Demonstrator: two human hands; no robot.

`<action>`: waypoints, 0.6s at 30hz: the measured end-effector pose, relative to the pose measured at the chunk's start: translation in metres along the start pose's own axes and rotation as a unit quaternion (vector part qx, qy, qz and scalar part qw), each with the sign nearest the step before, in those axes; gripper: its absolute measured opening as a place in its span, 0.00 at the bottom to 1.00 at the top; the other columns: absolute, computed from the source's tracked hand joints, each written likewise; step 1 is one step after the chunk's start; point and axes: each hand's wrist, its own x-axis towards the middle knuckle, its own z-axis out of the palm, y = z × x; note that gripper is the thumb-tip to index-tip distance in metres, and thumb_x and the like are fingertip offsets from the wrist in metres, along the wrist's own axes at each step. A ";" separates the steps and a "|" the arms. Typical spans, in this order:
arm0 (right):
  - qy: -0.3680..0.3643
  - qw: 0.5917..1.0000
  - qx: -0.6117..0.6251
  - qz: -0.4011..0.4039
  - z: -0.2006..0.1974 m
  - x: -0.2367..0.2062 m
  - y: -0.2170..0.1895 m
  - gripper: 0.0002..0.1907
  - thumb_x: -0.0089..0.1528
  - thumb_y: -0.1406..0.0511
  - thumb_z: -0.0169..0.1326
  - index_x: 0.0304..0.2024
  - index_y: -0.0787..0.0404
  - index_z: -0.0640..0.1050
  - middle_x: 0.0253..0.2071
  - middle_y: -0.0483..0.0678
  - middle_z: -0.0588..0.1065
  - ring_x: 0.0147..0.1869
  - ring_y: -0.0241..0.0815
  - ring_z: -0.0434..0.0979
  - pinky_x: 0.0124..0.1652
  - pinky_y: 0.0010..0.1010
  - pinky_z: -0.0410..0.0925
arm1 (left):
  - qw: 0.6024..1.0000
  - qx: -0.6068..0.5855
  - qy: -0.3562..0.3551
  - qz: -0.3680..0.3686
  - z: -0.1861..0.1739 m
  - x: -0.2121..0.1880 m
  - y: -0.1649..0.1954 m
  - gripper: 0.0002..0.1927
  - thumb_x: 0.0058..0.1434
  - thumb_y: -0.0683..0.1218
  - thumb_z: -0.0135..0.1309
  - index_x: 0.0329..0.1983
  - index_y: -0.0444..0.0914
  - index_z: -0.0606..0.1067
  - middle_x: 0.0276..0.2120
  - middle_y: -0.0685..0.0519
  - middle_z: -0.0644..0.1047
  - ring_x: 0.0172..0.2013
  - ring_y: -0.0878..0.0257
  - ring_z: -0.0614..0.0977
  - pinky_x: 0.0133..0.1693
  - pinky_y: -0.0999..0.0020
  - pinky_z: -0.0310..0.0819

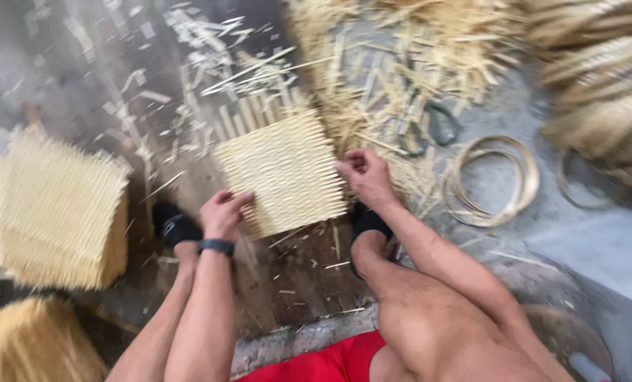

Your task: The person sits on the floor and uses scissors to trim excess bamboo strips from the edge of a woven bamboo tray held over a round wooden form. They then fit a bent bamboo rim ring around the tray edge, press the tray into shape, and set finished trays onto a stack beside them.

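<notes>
A pale woven bamboo mat (284, 170), roughly square, lies on a dark wooden board (287, 276) between my feet. My left hand (222, 212) grips its near left corner, a dark band on that wrist. My right hand (364, 175) pinches the mat's right edge with the fingers curled. Loose unwoven strips stick out of the mat's far side (248, 113).
A stack of finished woven mats (58, 209) stands at the left. Bamboo offcuts and slivers (401, 56) litter the floor ahead. Coiled bamboo hoops (493, 177) lie at the right, with scissors (429, 127) near them and bundled strips (602, 92) at the far right.
</notes>
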 end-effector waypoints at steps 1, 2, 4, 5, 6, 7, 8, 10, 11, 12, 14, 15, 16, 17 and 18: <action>0.043 0.998 0.001 -0.034 -0.024 -0.003 0.004 0.17 0.61 0.60 0.66 0.45 0.63 0.78 0.36 0.45 0.78 0.38 0.33 0.77 0.40 0.27 0.73 | 1.000 -0.013 -0.003 -0.002 0.003 -0.004 -0.001 0.27 0.48 0.41 0.71 0.52 0.33 0.76 0.37 0.53 0.81 0.32 0.66 0.81 0.29 0.71 0.73; 0.083 0.994 0.002 -0.070 -0.053 -0.007 0.008 0.16 0.64 0.59 0.63 0.47 0.62 0.77 0.38 0.44 0.78 0.40 0.34 0.78 0.43 0.27 0.74 | 1.000 -0.026 -0.003 -0.004 0.005 -0.007 -0.002 0.31 0.47 0.41 0.71 0.55 0.34 0.74 0.38 0.53 0.81 0.32 0.66 0.82 0.30 0.71 0.73; 0.189 0.967 -0.165 -0.052 -0.118 -0.020 0.019 0.18 0.62 0.60 0.65 0.48 0.62 0.76 0.39 0.46 0.77 0.40 0.37 0.77 0.40 0.30 0.73 | 1.000 -0.027 0.005 -0.007 0.006 -0.011 -0.007 0.38 0.47 0.41 0.70 0.62 0.35 0.69 0.38 0.54 0.80 0.33 0.65 0.81 0.31 0.71 0.73; 0.214 0.927 -0.294 -0.095 -0.150 -0.027 0.027 0.20 0.58 0.59 0.68 0.46 0.62 0.77 0.39 0.50 0.76 0.41 0.42 0.76 0.40 0.33 0.72 | 1.000 -0.013 0.013 -0.007 0.005 -0.011 -0.009 0.40 0.47 0.42 0.70 0.64 0.35 0.67 0.38 0.54 0.78 0.34 0.66 0.80 0.31 0.70 0.73; 0.233 0.869 -0.416 -0.137 -0.179 -0.032 0.035 0.21 0.55 0.59 0.71 0.43 0.62 0.77 0.39 0.54 0.75 0.42 0.48 0.75 0.41 0.37 0.72 | 1.000 -0.001 0.022 -0.006 0.003 -0.010 -0.012 0.42 0.48 0.43 0.70 0.66 0.36 0.65 0.38 0.55 0.77 0.34 0.66 0.80 0.31 0.70 0.73; 0.203 0.868 -0.448 -0.070 -0.204 -0.037 0.043 0.21 0.55 0.59 0.71 0.42 0.63 0.78 0.38 0.54 0.76 0.41 0.49 0.76 0.41 0.41 0.71 | 0.999 0.000 0.039 0.027 0.001 -0.009 -0.014 0.43 0.48 0.43 0.71 0.67 0.35 0.64 0.40 0.53 0.77 0.36 0.65 0.79 0.34 0.70 0.74; 0.170 0.862 -0.477 -0.002 -0.223 -0.041 0.051 0.20 0.55 0.58 0.71 0.41 0.63 0.79 0.37 0.54 0.77 0.40 0.50 0.77 0.41 0.45 0.71 | 0.997 0.000 0.056 0.058 -0.001 -0.008 -0.016 0.44 0.49 0.43 0.71 0.68 0.35 0.63 0.41 0.52 0.77 0.37 0.63 0.78 0.36 0.69 0.74; 0.118 0.932 -0.340 0.051 -0.238 -0.049 0.067 0.16 0.59 0.59 0.65 0.44 0.62 0.79 0.35 0.49 0.79 0.39 0.48 0.80 0.40 0.41 0.73 | 0.984 0.035 0.115 0.135 -0.004 -0.009 -0.016 0.44 0.52 0.44 0.72 0.68 0.34 0.62 0.46 0.50 0.75 0.43 0.61 0.77 0.42 0.68 0.74; 0.089 0.957 -0.267 0.074 -0.241 -0.051 0.071 0.15 0.61 0.60 0.62 0.45 0.62 0.79 0.34 0.47 0.80 0.38 0.46 0.82 0.40 0.39 0.74 | 0.968 0.070 0.157 0.181 -0.006 -0.012 -0.014 0.42 0.54 0.44 0.73 0.68 0.34 0.63 0.49 0.49 0.74 0.47 0.60 0.76 0.46 0.68 0.74; 0.103 0.948 -0.291 0.071 -0.241 -0.053 0.072 0.13 0.62 0.61 0.61 0.45 0.62 0.79 0.34 0.48 0.80 0.38 0.46 0.82 0.40 0.39 0.74 | 0.947 0.105 0.199 0.227 -0.007 -0.018 -0.010 0.41 0.56 0.44 0.74 0.68 0.34 0.64 0.52 0.48 0.73 0.50 0.59 0.76 0.50 0.68 0.73; 0.133 0.931 -0.334 0.067 -0.238 -0.056 0.062 0.09 0.64 0.64 0.58 0.44 0.61 0.80 0.35 0.50 0.80 0.37 0.46 0.82 0.40 0.38 0.73 | 0.933 0.093 0.227 0.263 -0.007 -0.035 0.007 0.37 0.60 0.42 0.72 0.67 0.33 0.64 0.55 0.47 0.70 0.53 0.57 0.73 0.54 0.64 0.71; 0.142 0.910 -0.388 0.040 -0.239 -0.060 0.050 0.07 0.66 0.65 0.58 0.45 0.61 0.80 0.35 0.52 0.80 0.38 0.48 0.81 0.40 0.40 0.73 | 0.925 0.087 0.241 0.280 -0.007 -0.048 0.017 0.36 0.61 0.42 0.70 0.67 0.33 0.65 0.56 0.47 0.68 0.55 0.56 0.72 0.56 0.63 0.70; 0.152 0.885 -0.439 0.011 -0.241 -0.062 0.035 0.06 0.68 0.66 0.58 0.45 0.61 0.80 0.36 0.53 0.80 0.38 0.50 0.81 0.39 0.41 0.72 | 0.921 0.097 0.228 0.302 -0.007 -0.062 0.031 0.34 0.62 0.42 0.68 0.67 0.34 0.64 0.57 0.48 0.67 0.55 0.57 0.73 0.55 0.63 0.72; 0.163 0.857 -0.489 -0.019 -0.243 -0.066 0.017 0.05 0.69 0.67 0.57 0.46 0.61 0.81 0.37 0.55 0.80 0.39 0.52 0.80 0.38 0.42 0.72 | 0.915 0.106 0.213 0.326 -0.008 -0.079 0.046 0.33 0.63 0.41 0.65 0.67 0.35 0.63 0.57 0.49 0.66 0.55 0.57 0.73 0.55 0.63 0.74; 0.156 0.856 -0.491 -0.050 -0.244 -0.068 -0.004 0.04 0.69 0.68 0.58 0.45 0.61 0.80 0.38 0.54 0.80 0.38 0.50 0.80 0.38 0.40 0.72 | 0.909 0.114 0.198 0.349 -0.004 -0.094 0.061 0.31 0.64 0.41 0.62 0.67 0.35 0.63 0.58 0.51 0.64 0.55 0.58 0.73 0.55 0.63 0.76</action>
